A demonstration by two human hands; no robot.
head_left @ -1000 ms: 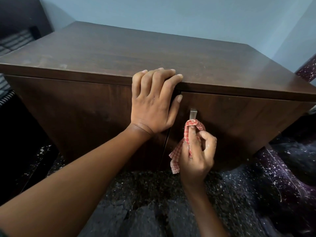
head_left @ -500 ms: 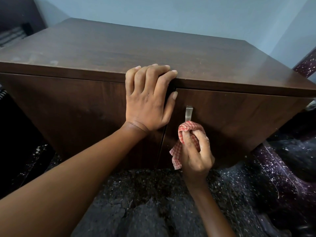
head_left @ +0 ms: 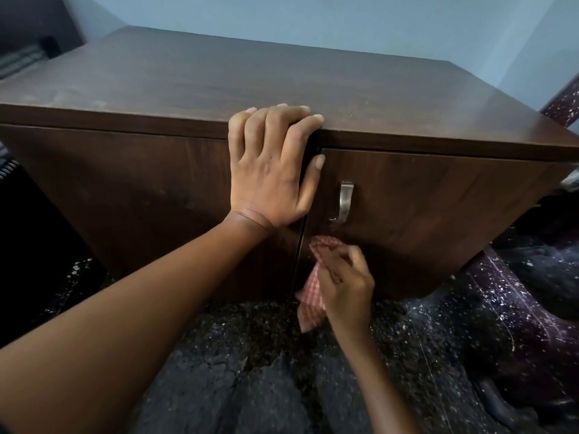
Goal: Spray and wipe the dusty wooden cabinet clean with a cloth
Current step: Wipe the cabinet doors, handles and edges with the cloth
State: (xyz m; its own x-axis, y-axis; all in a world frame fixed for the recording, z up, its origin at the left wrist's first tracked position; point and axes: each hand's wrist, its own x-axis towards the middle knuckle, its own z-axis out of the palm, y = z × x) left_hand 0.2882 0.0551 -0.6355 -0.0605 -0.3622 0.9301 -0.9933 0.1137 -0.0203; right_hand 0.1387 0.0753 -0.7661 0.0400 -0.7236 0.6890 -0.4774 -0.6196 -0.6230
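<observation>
Filling the view, the dark wooden cabinet [head_left: 219, 83] stands on a black speckled floor [head_left: 250, 355] against a pale blue wall [head_left: 344, 20], with faint dusty smears on its top near the left front corner. The left hand [head_left: 269, 170] hooks its close-set fingers [head_left: 275, 120] over the top's front edge, while the right hand [head_left: 344, 283] pinches a red checked cloth [head_left: 310, 305] at the right door [head_left: 423, 214], just below the metal handle [head_left: 344, 202]. The cabinet's left end is cut off, and dim shapes at both sides are unreadable.

A home room: wooden cabinet [head_left: 282, 76], pale blue wall [head_left: 344, 20], speckled floor [head_left: 454, 339]
</observation>
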